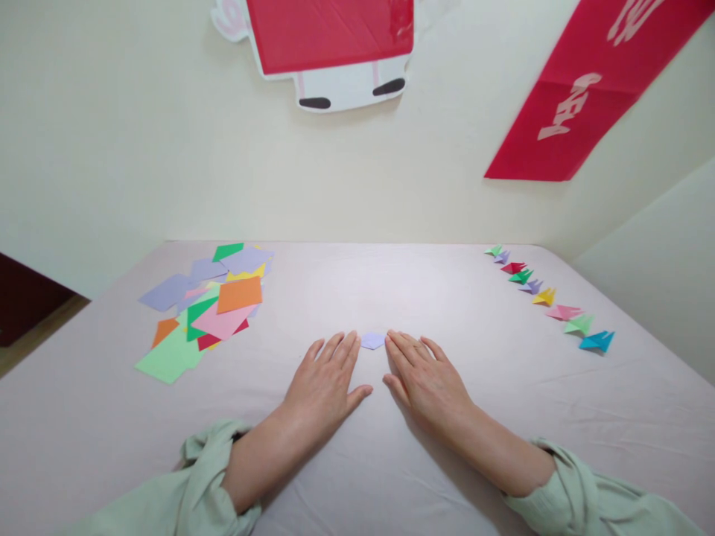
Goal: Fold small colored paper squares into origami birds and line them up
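Observation:
My left hand point(324, 383) lies flat on the pale cloth-covered table point(391, 461), fingers stretched out and together. My right hand point(424, 380) lies flat beside it the same way. Between the two sets of fingertips sits a small folded lavender paper point(372, 340), touching or nearly touching both hands. Neither hand grips anything.
A loose pile of coloured paper squares point(206, 313) covers the table's left side. A row of several small folded paper figures point(550, 301) runs along the right side. Red banners point(581, 97) hang on the cream wall behind the table.

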A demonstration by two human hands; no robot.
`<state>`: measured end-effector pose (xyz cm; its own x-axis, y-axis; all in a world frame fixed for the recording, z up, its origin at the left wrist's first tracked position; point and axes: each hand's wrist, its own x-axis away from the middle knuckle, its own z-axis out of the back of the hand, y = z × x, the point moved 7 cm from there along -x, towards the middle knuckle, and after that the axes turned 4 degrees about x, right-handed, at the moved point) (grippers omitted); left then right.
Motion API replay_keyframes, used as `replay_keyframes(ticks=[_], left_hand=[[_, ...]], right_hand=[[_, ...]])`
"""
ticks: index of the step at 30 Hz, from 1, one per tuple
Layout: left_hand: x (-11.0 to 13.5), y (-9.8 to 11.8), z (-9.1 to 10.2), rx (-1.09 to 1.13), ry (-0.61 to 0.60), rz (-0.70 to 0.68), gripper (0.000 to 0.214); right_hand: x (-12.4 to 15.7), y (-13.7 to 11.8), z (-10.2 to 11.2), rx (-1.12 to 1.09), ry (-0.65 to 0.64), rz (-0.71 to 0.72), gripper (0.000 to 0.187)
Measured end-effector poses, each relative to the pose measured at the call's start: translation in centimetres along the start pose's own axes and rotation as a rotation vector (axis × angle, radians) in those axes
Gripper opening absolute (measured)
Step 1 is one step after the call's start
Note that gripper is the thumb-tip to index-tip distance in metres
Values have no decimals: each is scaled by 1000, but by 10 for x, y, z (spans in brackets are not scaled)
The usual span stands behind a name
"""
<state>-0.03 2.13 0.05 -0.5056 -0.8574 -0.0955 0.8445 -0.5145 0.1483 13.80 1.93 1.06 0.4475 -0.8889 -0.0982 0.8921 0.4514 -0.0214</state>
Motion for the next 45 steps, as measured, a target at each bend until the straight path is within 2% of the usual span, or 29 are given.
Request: replay_keyframes(ticks=[4,10,13,16,22,27,29,32,36,40,45], left_hand=[[0,-1,2,-32,38,15,60],[-1,-2,23,51,228,71,44],[-5,8,26,151,169,24,37],[-9,15,17,199,79,0,36],[-17,2,2,213,105,25,43],[-22,-7,4,288,126,-9,35],[-24,-9,5,323,134,-27,33],[-24,-9,7,358,149,-53,32],[-26,-9,7,379,159,-56,31],[-28,-10,8,389,153,-48,29],[-28,-14,8,414,150,-51,32]], right_hand=[[0,1,0,0,23,-6,44],[-6,2,7,-44,84,-20,39],[-9,3,10,-81,117,-21,33],[-10,5,12,-119,145,-28,29],[-7,-6,12,-251,141,36,23],[-3,-19,14,-378,133,171,21],[-5,-14,15,-403,143,160,20],[-13,1,17,-376,184,94,22],[-32,8,19,-307,214,95,26],[-49,3,12,-187,169,100,18],[-51,2,2,-133,101,84,14]])
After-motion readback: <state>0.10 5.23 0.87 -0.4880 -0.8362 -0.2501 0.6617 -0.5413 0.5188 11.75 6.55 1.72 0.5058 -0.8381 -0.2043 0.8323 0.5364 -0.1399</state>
